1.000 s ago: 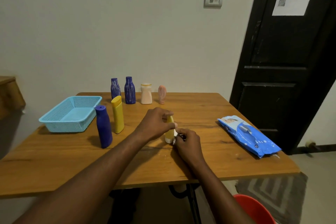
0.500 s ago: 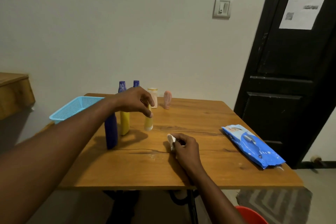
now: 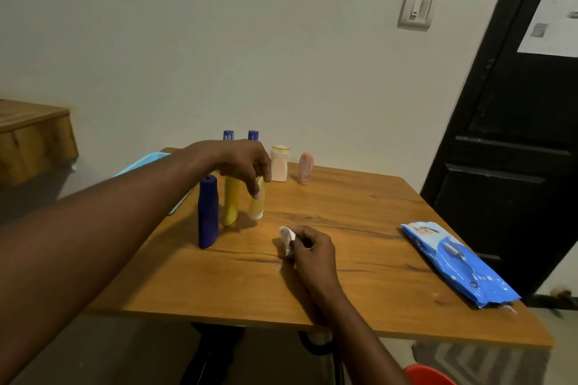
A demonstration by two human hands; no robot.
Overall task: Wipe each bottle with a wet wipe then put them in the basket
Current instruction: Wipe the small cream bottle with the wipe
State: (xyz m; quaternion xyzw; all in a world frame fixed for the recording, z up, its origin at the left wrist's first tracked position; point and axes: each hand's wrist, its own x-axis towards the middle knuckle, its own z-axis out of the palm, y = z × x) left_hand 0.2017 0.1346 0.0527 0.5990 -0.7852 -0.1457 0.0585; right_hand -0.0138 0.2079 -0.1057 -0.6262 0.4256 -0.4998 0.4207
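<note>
My left hand (image 3: 244,166) reaches across the table, and its thumb and fingers curl round the top of a small yellow bottle (image 3: 257,208). That bottle stands on the wood beside a tall yellow bottle (image 3: 230,205) and a dark blue bottle (image 3: 208,212). My right hand (image 3: 312,251) rests on the table and pinches a crumpled white wet wipe (image 3: 287,238). At the back stand two blue bottles, their caps (image 3: 228,135) (image 3: 253,135) showing above my hand, a whitish bottle (image 3: 279,164) and a pink bottle (image 3: 306,167). The light blue basket (image 3: 142,162) is mostly hidden behind my left arm.
A blue pack of wet wipes (image 3: 456,262) lies near the right edge of the wooden table (image 3: 359,291). A black door (image 3: 516,166) stands to the right, a wooden ledge (image 3: 31,134) to the left, and a red object (image 3: 428,375) on the floor below.
My left hand carried the small yellow bottle from the table's middle to the spot beside the tall yellow bottle. My right hand stayed in place with the wipe.
</note>
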